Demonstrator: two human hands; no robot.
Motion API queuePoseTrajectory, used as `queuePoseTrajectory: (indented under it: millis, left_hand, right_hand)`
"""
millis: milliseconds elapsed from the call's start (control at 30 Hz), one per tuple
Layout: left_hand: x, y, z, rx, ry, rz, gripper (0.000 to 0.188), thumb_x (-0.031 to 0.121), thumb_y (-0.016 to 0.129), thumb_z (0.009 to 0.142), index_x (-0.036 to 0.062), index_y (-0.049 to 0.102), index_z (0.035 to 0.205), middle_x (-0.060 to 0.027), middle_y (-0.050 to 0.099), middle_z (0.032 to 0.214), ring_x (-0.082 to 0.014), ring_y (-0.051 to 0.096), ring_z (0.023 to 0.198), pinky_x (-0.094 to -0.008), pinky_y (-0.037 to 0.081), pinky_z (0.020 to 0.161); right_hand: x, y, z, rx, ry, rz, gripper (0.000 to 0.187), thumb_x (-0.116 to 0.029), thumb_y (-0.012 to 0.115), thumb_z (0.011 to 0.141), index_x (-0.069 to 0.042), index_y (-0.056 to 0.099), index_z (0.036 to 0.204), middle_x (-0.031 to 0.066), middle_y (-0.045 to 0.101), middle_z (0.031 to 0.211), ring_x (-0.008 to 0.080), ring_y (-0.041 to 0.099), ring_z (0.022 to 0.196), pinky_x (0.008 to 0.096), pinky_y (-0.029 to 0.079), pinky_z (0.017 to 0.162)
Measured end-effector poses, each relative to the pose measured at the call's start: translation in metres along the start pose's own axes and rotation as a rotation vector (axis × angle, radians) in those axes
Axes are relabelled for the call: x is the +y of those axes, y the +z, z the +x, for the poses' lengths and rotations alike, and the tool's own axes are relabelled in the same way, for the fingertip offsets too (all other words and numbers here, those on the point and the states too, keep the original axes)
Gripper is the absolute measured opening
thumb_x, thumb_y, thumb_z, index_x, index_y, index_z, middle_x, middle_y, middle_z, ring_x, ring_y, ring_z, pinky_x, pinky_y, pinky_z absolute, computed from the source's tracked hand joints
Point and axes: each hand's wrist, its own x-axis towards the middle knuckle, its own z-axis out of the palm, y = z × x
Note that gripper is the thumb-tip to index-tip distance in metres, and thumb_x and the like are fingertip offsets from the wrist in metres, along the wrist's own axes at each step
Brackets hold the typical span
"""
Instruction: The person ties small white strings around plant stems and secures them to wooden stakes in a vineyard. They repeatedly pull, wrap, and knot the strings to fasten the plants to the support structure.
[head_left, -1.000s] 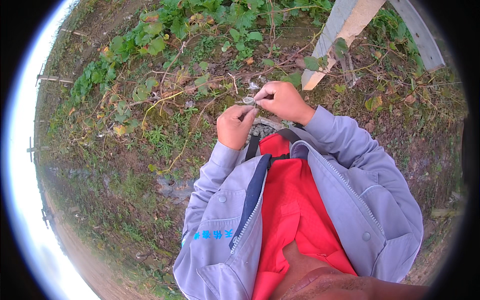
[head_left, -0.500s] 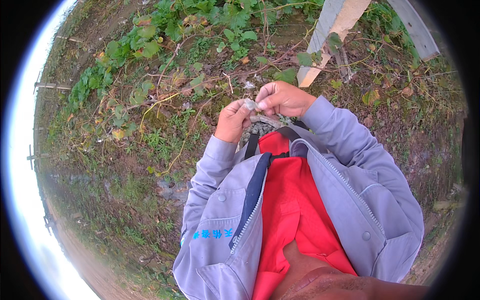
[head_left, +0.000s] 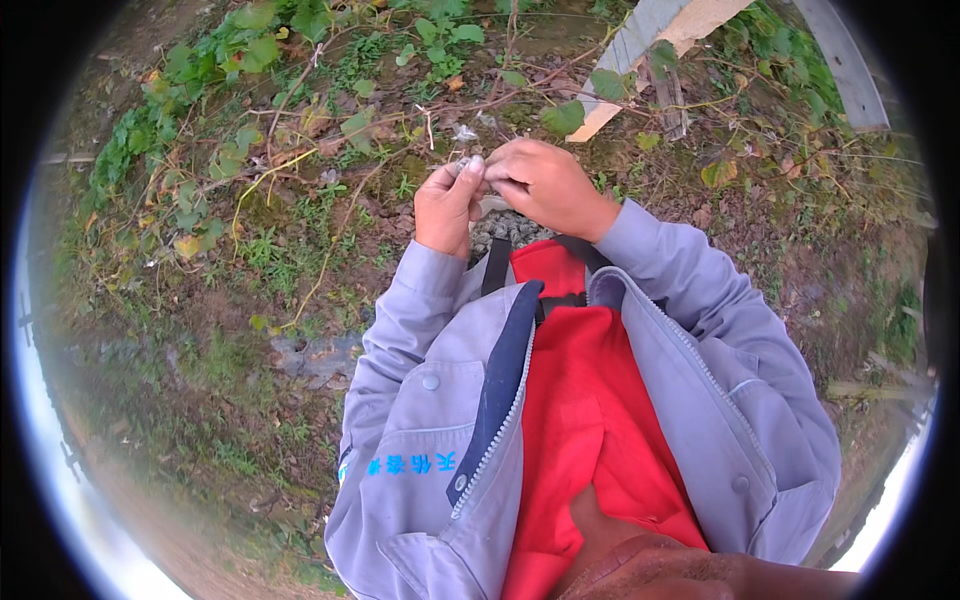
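My left hand (head_left: 446,205) is closed in a pinch, thumb against fingers, on a small pale translucent scrap (head_left: 463,163) that barely shows at the fingertips. Against it, my right hand (head_left: 545,188) has its fingers curled with the knuckles up. Its fingertips meet the left ones, and whatever they pinch is hidden. Just below both hands, at my waist, a bag with black straps (head_left: 497,268) gapes at the top. Grey crumpled or lumpy contents (head_left: 508,229) show in its mouth.
Beyond my hands, vine stems (head_left: 392,147) and green leaves (head_left: 440,40) spread over weedy soil. A slanting pale post (head_left: 640,50) stands at the far right, with another grey board (head_left: 845,65) farther right. A thin wire runs near the post.
Both hands have shifted slightly left and away from me. The right hand has rolled knuckles-up, and the pale scrap, clearer before, is now mostly covered by fingers. More of the grey contents shows.
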Motion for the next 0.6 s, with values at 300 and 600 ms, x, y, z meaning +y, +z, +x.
queuePoseTrajectory:
  millis: [300,600]
  left_hand:
    - [-0.073,-0.046,0.01,-0.413,0.41,1.23,0.024,0.021,0.07,0.092,0.0024,0.074,0.107,-0.0203,0.069,0.099,-0.0401,0.066,0.095,-0.0459,0.054,0.085]
    - [-0.189,-0.012,0.092,-0.943,0.277,1.688,0.028,0.033,0.064,0.089,0.015,0.08,0.103,-0.0189,0.076,0.099,-0.0392,0.073,0.094,-0.051,0.057,0.086]
  right_hand:
    - [0.033,-0.051,-0.109,-0.133,0.672,0.124,0.028,-0.022,0.073,0.087,-0.004,0.077,0.109,0.0144,0.075,0.099,0.0252,0.073,0.084,0.0371,0.057,0.078]
    - [0.084,-0.046,-0.177,-0.175,0.611,0.008,0.029,-0.027,0.069,0.085,-0.008,0.078,0.104,0.0173,0.075,0.098,0.0351,0.073,0.09,0.0441,0.057,0.082]
